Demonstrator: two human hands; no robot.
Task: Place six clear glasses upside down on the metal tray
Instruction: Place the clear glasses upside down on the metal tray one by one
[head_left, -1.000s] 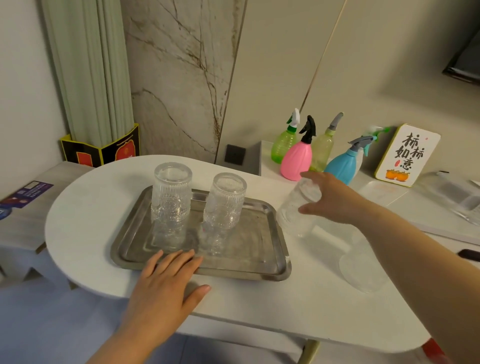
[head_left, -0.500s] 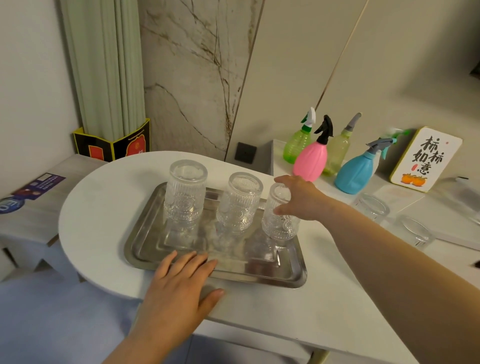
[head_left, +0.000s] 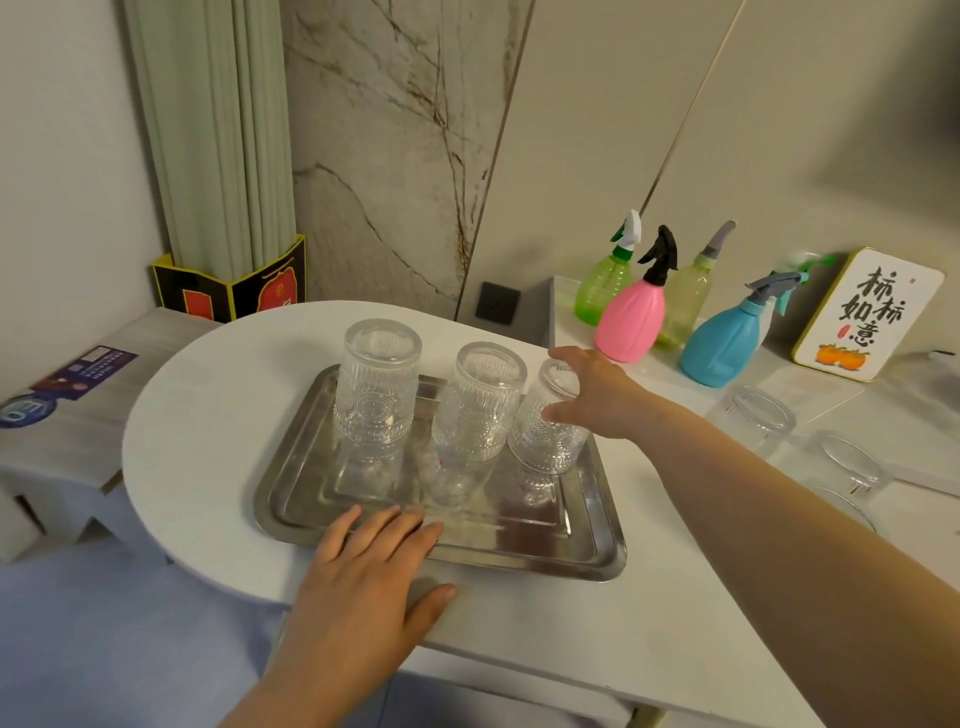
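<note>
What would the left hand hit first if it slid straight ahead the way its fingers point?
The left hand lies flat with fingertips over the tray near rim. Going straight on, it would probably meet the middle glass first, though depth is hard to judge.

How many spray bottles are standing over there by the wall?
4: green spray bottle at the back left, pink in front, pale yellow-green behind it, blue rightmost. None seem hidden.

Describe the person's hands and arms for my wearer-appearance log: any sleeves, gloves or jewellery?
Both are bare. The left hand and right hand show no gloves, rings or watch. The right forearm is uncovered as far as the picture's edge; no sleeve shows on either arm.
</note>
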